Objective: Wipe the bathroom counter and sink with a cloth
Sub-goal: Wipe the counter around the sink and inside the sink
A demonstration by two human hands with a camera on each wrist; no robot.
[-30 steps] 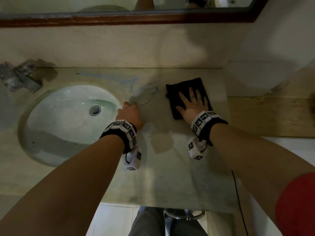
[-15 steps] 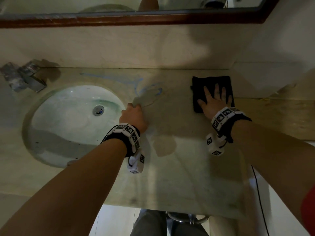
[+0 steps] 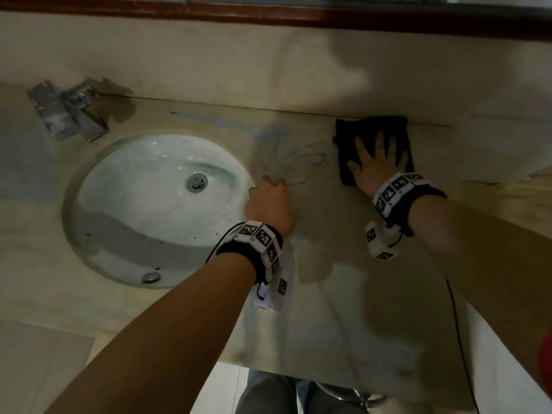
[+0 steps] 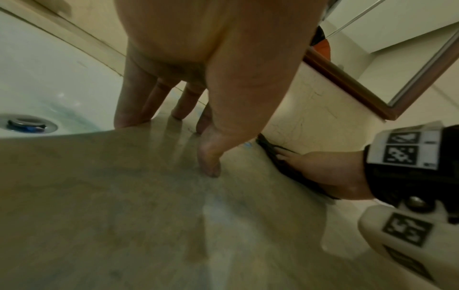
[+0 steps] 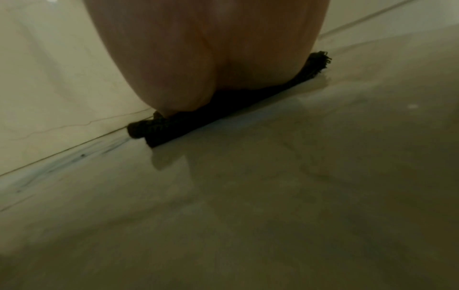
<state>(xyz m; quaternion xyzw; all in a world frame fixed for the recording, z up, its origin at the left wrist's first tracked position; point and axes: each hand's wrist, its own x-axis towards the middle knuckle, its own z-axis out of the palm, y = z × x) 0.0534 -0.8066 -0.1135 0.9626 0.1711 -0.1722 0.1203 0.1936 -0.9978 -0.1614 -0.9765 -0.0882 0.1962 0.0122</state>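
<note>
A black cloth (image 3: 372, 130) lies flat on the beige counter (image 3: 328, 309), its far edge against the back wall. My right hand (image 3: 378, 162) presses on it with straight, spread fingers. In the right wrist view the palm (image 5: 211, 58) covers the cloth (image 5: 223, 115). My left hand (image 3: 268, 201) rests on the counter beside the rim of the white sink (image 3: 143, 210). In the left wrist view its fingertips (image 4: 178, 111) touch the counter and hold nothing. Blue streaks (image 3: 298, 153) mark the counter between the hands.
A metal faucet (image 3: 71, 115) stands at the back left of the sink, and a drain (image 3: 197, 182) sits in the bowl. A wood-framed mirror (image 3: 268, 13) hangs above the backsplash. A wall closes the counter on the right.
My right hand slid the cloth to the right, then back left and up against the back wall. The left hand has stayed by the sink rim.
</note>
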